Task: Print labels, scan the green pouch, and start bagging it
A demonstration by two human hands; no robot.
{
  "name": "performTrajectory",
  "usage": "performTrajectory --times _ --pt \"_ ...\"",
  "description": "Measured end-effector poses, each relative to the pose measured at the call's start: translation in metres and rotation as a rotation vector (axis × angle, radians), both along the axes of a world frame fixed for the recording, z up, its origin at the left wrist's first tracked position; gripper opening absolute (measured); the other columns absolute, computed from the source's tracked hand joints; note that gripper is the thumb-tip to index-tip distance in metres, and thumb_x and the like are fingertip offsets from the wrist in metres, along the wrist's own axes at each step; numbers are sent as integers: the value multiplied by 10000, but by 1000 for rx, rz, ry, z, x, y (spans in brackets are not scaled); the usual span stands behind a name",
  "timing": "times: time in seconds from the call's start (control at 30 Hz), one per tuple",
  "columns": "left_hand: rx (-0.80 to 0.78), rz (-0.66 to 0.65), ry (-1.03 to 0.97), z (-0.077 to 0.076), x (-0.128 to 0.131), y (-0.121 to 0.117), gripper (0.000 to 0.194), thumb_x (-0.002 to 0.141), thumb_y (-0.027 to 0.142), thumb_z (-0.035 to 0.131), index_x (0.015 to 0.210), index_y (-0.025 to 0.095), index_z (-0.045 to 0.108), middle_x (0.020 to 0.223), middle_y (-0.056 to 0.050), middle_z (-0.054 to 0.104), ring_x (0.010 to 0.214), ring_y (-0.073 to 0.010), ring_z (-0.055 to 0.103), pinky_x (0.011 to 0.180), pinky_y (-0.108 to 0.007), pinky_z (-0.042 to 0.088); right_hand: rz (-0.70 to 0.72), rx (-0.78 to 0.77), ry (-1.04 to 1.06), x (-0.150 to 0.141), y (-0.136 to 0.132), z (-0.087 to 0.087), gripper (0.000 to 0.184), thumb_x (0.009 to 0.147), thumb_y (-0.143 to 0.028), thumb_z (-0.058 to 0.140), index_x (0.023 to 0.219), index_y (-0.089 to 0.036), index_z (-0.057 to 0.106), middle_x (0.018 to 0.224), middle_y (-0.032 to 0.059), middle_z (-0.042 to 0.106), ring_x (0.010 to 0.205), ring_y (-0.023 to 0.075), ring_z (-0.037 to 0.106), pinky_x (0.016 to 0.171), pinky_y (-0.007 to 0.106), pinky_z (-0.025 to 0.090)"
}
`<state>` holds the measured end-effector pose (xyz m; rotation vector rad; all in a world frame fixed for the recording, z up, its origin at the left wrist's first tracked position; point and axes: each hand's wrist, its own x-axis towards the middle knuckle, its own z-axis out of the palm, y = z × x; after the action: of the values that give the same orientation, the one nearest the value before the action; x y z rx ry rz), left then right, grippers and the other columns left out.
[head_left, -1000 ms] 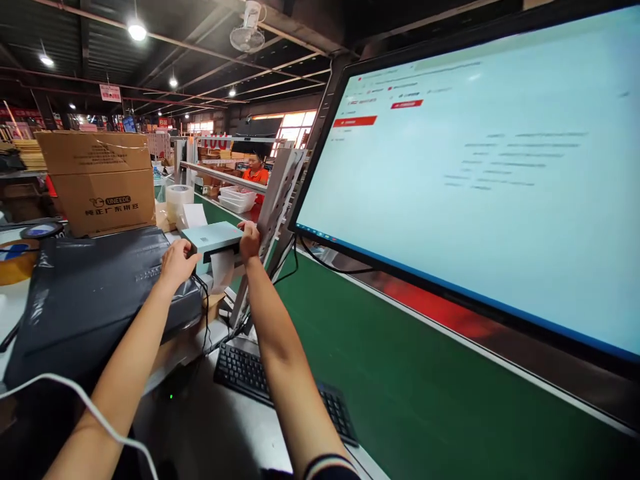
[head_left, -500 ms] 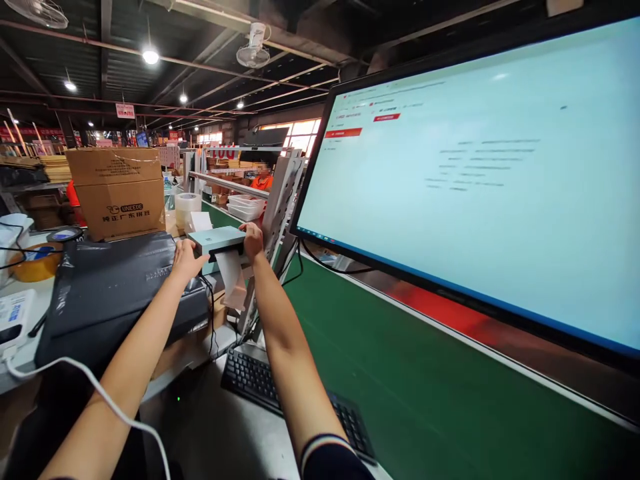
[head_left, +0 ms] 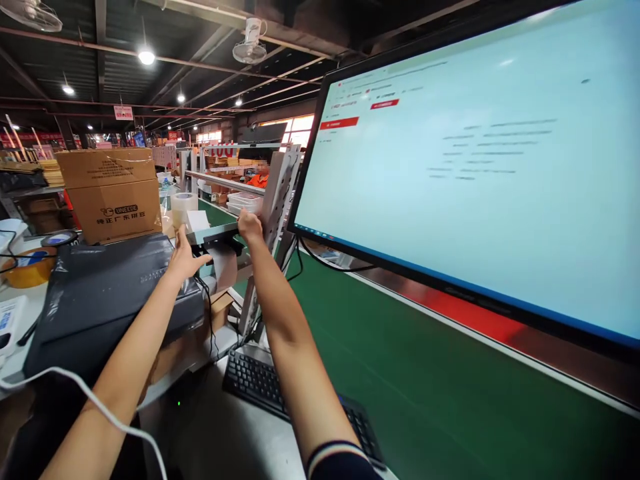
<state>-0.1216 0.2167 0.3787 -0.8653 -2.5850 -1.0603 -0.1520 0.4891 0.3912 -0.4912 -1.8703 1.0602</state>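
Note:
A pale blue-grey label printer [head_left: 216,233] is between my two hands, its top tilted and seen nearly edge-on. My right hand [head_left: 250,227] is curled round the right edge of that top. At the printer's left side is my left hand [head_left: 184,259], thumb spread to the right and fingers pointing up; whether it touches the casing is hard to see. A white paper strip [head_left: 226,268] hangs at the front, below the raised top. The inside of the printer is dark and mostly hidden.
A black wrapped package [head_left: 105,287] lies left of the printer, with a carton [head_left: 113,193] and a clear tape roll [head_left: 183,208] behind. A large monitor [head_left: 450,173] overhangs the green conveyor belt [head_left: 400,360]. A keyboard [head_left: 257,380] and white cable [head_left: 100,403] are nearer.
The printer's top has tilted up in my right hand. My left thumb has come away from the printer's front corner and spread out. The view has shifted slightly.

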Motion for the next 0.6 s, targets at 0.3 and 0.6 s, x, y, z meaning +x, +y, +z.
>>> performTrajectory --times 0.3,0.6 --pt "-339 -146 166 66 -41 -3 507 773 455 833 1212 220 738 1260 -135 784 1180 -356 714 1018 -422 548 -116 -4 -19 92 -49 -85 573 930 -757 452 830 -230 652 863 106 702 865 280 633 839 398 485" --pt "-97 -18 62 64 -73 2 378 833 546 767 1020 217 750 1076 -85 815 1064 -282 729 928 -324 545 151 -244 -167 105 -73 -84 599 623 -795 732 525 -236 537 529 -24 472 592 150 454 587 300 359"
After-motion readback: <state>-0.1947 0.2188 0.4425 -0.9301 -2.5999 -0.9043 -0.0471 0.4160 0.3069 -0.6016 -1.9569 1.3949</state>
